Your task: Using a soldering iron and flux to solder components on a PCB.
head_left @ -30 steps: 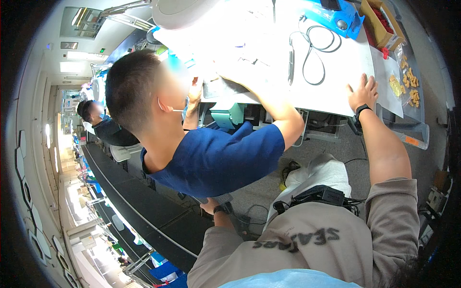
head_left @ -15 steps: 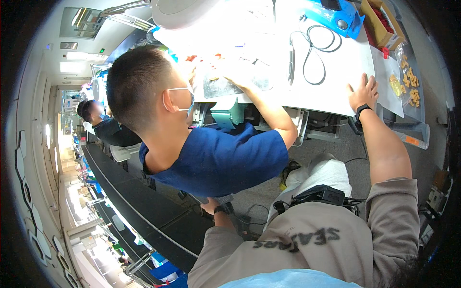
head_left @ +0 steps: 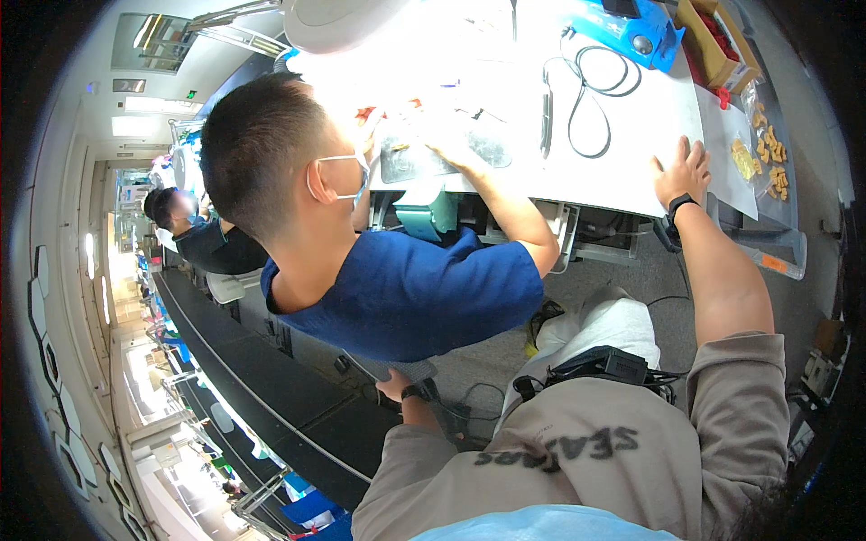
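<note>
At the near right corner of the white worktable (head_left: pixel 631 171), wearer's right hand (head_left: pixel 683 176) palm down, fingers spread apart, nothing clasped; same spot as a second ago. Wearer's left hand (head_left: pixel 395 386) low behind the seated co-worker (head_left: pixel 397 288), touching the edge of a dark grey panel (head_left: pixel 417 370), likely part of a chair; cannot tell whether the fingers close on it. This hand unchanged too.

Change is with the co-worker: a second ago the head was bent closer to the work, turned more to the table; now more upright, mask strap showing at the ear. Grey mat (head_left: pixel 487 151) at the table's near edge, partly hidden then, now mostly exposed, co-worker's right hand (head_left: pixel 451 155) over it. Small red pieces (head_left: pixel 364 113) now visible beside the co-worker's other hand; glare hides detail.

Containers: open cardboard box (head_left: pixel 722 45) by the table's far right corner, red items inside, kind unclear. Clear plastic bags (head_left: pixel 756 117) just off the right edge, tan-yellow pieces (head_left: pixel 771 149) in and around them, on a grey tray (head_left: pixel 794 248). Blue control unit (head_left: pixel 636 41) near the box; looped black cable (head_left: pixel 606 135) and dark pen-shaped tool (head_left: pixel 547 122) nearer the middle.
</note>
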Demonstrator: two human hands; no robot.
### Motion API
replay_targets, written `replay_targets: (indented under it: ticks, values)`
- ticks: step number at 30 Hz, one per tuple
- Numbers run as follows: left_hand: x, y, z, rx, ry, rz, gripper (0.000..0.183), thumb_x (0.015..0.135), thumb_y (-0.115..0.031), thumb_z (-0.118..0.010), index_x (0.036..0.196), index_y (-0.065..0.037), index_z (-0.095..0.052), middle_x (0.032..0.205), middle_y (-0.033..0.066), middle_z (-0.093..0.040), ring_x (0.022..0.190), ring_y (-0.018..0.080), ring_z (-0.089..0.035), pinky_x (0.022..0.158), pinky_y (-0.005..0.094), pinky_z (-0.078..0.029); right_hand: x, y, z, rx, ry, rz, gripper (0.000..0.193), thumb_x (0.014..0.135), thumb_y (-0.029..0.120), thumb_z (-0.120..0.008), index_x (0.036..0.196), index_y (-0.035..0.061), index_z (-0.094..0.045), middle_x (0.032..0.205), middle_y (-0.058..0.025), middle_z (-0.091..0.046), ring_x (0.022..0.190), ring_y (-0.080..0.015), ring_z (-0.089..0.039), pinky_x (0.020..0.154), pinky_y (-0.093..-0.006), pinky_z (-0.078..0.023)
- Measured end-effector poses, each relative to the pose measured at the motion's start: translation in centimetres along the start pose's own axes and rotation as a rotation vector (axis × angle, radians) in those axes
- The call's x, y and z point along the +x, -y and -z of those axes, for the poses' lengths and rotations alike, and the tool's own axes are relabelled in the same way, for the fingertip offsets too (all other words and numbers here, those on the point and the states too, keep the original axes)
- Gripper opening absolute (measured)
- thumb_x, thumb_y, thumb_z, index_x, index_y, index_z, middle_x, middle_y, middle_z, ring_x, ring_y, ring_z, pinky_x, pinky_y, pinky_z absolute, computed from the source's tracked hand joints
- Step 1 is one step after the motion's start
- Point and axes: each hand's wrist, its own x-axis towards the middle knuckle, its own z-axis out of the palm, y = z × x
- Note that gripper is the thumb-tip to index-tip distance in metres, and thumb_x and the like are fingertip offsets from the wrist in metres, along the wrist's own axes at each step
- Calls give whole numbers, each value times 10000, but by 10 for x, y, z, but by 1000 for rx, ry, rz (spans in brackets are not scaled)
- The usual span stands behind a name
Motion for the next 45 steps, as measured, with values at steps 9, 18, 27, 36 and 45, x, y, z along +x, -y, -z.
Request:
replay_targets:
  ticks: [9,18,27,36,45]
  values:
    - [-2,-4,2,8,-11,13,686,877,-369,-692,1377,53,-487,1278,310,-626,1157,463,-625,972,512,-516,-1,1,4,0,27,-12,836,914,545,-634,1577,148,-313,1623,-185,-249,1505,-426,-220,1172,-593,-278]
    - [2,1,-1,-8,-3,-4,693,878,-377,-696,1385,46,-486,1294,309,-620,1176,458,-620,981,505,-518,0,0,2,-9,13,-7,831,913,543,-637,1572,147,-320,1615,-188,-256,1500,-426,-227,1164,-597,-283]
    - [1,0,2,3,2,-8,691,881,-373,-707,1376,56,-489,1306,300,-614,1177,456,-621,979,503,-528,0,0,1,5,-1,-2,840,901,543,-655,1566,146,-329,1609,-186,-263,1497,-431,-226,1158,-600,-289]
    - [-2,-4,4,8,21,-8,695,887,-370,-695,1391,54,-471,1303,315,-610,1172,456,-624,963,506,-534,-1,1,2,3,6,-4,832,911,534,-646,1568,139,-323,1613,-182,-258,1499,-427,-227,1161,-597,-285]
    - [0,-1,3,2,2,-25,692,881,-377,-695,1385,46,-481,1288,304,-627,1157,458,-631,959,503,-536,0,1,3,9,10,-4,832,912,530,-646,1569,138,-319,1615,-188,-253,1500,-430,-223,1163,-601,-281]
